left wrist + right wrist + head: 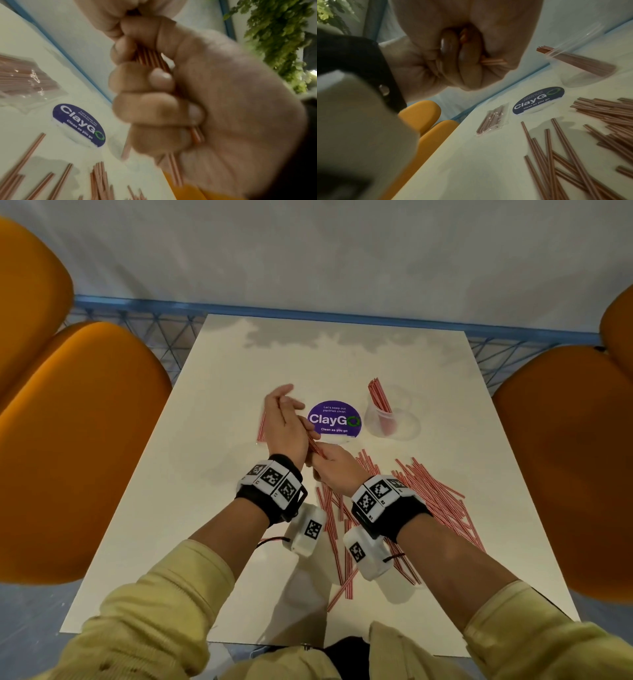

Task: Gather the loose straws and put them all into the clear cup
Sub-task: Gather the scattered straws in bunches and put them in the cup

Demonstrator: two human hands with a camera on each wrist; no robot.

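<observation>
**Both hands over mid-counter with a bundle of straws**

Left to right, I see a packet of straws (491,119) lying toward the counter's (212,508) left edge. My left hand (282,426) is raised above it, fingers (284,395) straight in the head view; the left wrist view shows fingers curled round a bundle of straws (150,58). My right hand (334,470) grips the bundle's lower end. A purple sticker (334,419) marks the centre. Loose straws (431,501) lie scattered toward the right edge; the clear cup (392,419), already holding straws, stands beyond them.
</observation>
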